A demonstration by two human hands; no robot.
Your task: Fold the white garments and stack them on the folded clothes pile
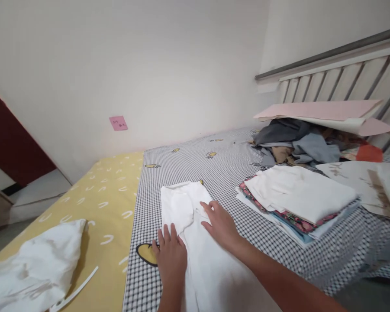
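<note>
A white garment [211, 260] lies lengthwise on the checked bed sheet [178, 167], its sides folded inward over a narrow strip. My left hand [171, 252] rests flat, fingers stretched out, along the garment's left edge. Across its right side lies my right hand [219, 221], thumb and fingers apart, touching the cloth. Neither hand grips anything. The garment's near end runs out of the bottom of the picture.
Folded clothes [298, 195] are stacked to the right. Behind them sit rumpled dark clothes [285, 132] under pink cardboard [324, 110], beside the radiator [337, 80]. A crumpled white cloth bundle [48, 255] lies on the yellow cloth [110, 203] at left.
</note>
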